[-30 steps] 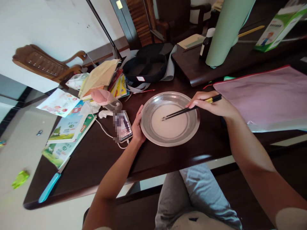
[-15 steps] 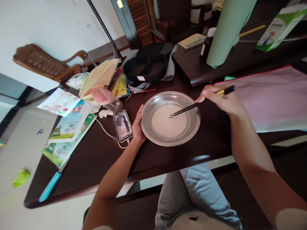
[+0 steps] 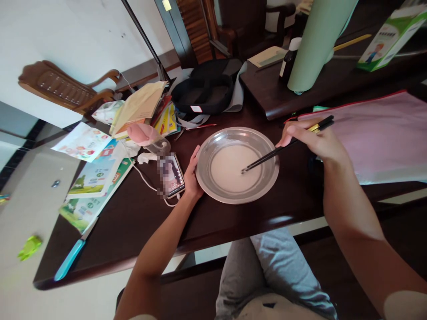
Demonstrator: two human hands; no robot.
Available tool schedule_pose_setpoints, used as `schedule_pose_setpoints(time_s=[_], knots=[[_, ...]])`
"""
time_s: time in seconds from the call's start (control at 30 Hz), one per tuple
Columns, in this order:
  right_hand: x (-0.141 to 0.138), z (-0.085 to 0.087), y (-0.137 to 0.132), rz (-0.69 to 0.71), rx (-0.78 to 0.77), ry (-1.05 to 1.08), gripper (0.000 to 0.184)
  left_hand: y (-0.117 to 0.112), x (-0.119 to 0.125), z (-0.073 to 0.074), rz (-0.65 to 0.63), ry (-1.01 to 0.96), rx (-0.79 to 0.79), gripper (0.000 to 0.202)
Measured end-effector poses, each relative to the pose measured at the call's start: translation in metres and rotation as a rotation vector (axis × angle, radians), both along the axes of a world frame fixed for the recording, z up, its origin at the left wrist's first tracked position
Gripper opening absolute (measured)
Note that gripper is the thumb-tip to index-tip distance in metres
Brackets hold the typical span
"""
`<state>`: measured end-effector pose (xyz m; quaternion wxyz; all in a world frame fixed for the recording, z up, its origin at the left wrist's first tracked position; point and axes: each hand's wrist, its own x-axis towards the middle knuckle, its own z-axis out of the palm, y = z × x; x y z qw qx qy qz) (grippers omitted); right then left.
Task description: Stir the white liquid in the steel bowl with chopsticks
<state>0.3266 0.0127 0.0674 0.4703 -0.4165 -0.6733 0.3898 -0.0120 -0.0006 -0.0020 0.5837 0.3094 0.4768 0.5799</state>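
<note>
A round metal bowl (image 3: 207,182) stands on the dark table, with a milky white liquid (image 3: 230,171) in its bottom. My left hand (image 3: 192,175) grips the bowl's left rim, fingers along the outer side and partly hidden beneath it. Black chopsticks (image 3: 276,151) with gold bands slant down from my right hand (image 3: 307,138), which is closed around their upper part. Their tips dip into the liquid right of its middle. Close to my left hand lies a phone (image 3: 175,178) with its screen lit and a white cable plugged in.
Booklets (image 3: 96,178) and a blue-handled knife (image 3: 71,258) lie at the left. Behind the bowl are an open black case (image 3: 203,95) and a pile of papers (image 3: 140,106). A pink mesh pouch (image 3: 376,138) lies right; a green cylinder (image 3: 316,49) stands on a raised surface.
My right hand and the chopsticks have shifted slightly right, and the tips have moved right and a little nearer to me in the liquid. My left hand and the bowl stay put.
</note>
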Motion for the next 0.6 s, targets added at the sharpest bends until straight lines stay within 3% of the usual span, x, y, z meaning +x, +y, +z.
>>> schedule_pose_setpoints(time_s=[0.13,0.3,0.37,0.5,0.6], knots=[[-0.0062,-0.0014,-0.0007,0.163,-0.024,-0.074,0.047,0.0004,-0.0007,-0.0015,0.001,0.015,0.007,0.062],[0.0009,-0.001,0.0007,-0.049,0.039,-0.035,0.045,0.0005,-0.0014,-0.0027,-0.016,0.004,0.031,0.061],[0.003,-0.0012,0.0012,-0.03,0.046,0.019,0.05,0.0003,-0.0013,-0.002,-0.015,0.004,0.024,0.062],[-0.0045,-0.0044,0.0016,0.148,0.015,-0.052,0.045,0.0005,-0.0018,-0.0019,-0.002,0.013,0.015,0.061],[-0.0063,-0.0055,0.0023,0.079,0.04,-0.092,0.041,0.0008,-0.0027,-0.0031,-0.008,0.016,0.025,0.059]])
